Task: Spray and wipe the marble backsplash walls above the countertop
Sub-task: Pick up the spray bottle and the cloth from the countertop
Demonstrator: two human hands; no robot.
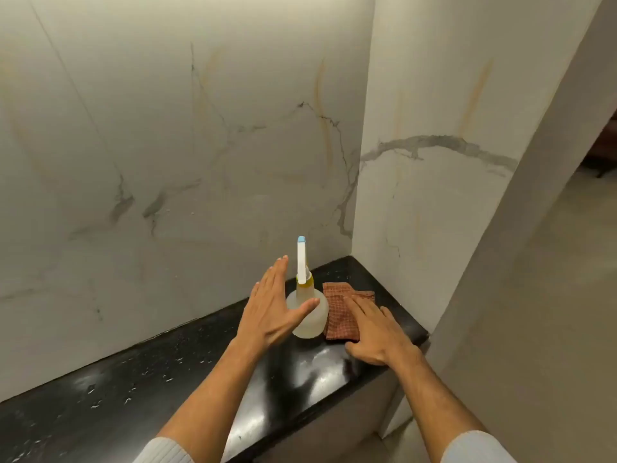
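Note:
A clear spray bottle (312,320) with a white trigger head and blue nozzle tip stands upright on the black countertop (133,389) near the corner. My left hand (272,307) is open just left of the bottle, thumb in front of it, fingers straight and not wrapped around it. A folded reddish-brown checked cloth (340,312) lies flat right of the bottle. My right hand (375,330) rests palm down on the cloth's right side, fingers spread. The white marble backsplash (183,155) with grey and tan veins rises behind, and a side marble wall (430,168) meets it at the corner.
The glossy countertop ends at the right by a plain beige wall (534,295). Small water droplets or specks dot the counter surface on the left. A dark piece of furniture (604,152) shows through an opening at far right.

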